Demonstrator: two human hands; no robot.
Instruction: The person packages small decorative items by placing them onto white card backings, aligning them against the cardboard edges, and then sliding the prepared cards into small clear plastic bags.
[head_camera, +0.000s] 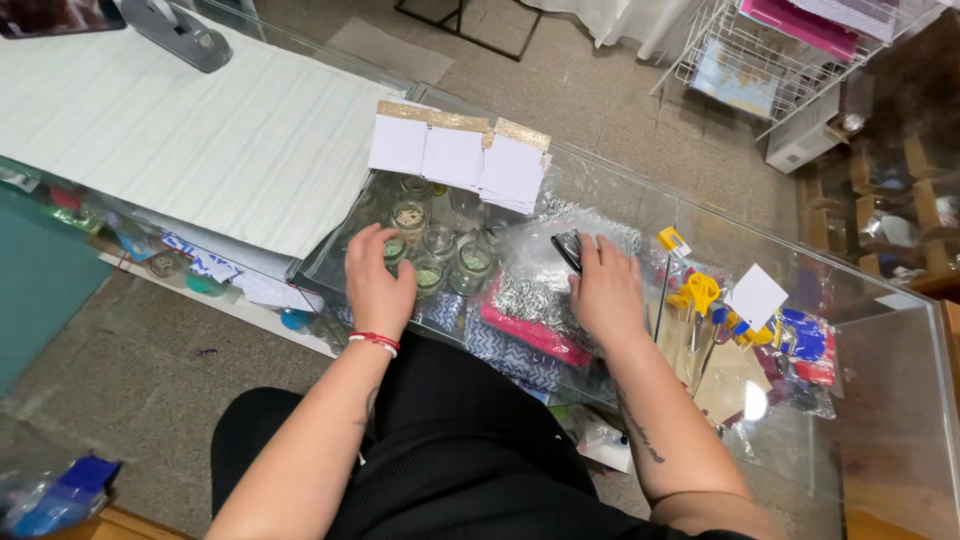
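The small black flat object (568, 250) lies on top of the clear glass display case (880, 400), directly under the fingertips of the right hand (606, 292). The fingers of this hand are spread a little and curve down over the object; it seems they press or pinch its near edge, but I cannot tell if they truly hold it or only rest on it. Just beyond these fingers is a crinkled clear plastic bag (590, 222), and under the palm side, inside the case, there is a pink packet with silver pieces (530, 320).

The left hand (378, 285) lies flat on the glass, fingers together and relaxed, holding nothing. Below its fingertips, through the glass, stand several small glass jars (440, 250).

To handle the black object well, I judge the right fingers should close on its two long sides, not only push from above, because the glass is smooth and the object can slide. The left hand is good as a support and should keep light pressure.

Further from the right fingers hang white cards with gold tape (455, 150), and to their outer side are yellow scissors (700, 292).
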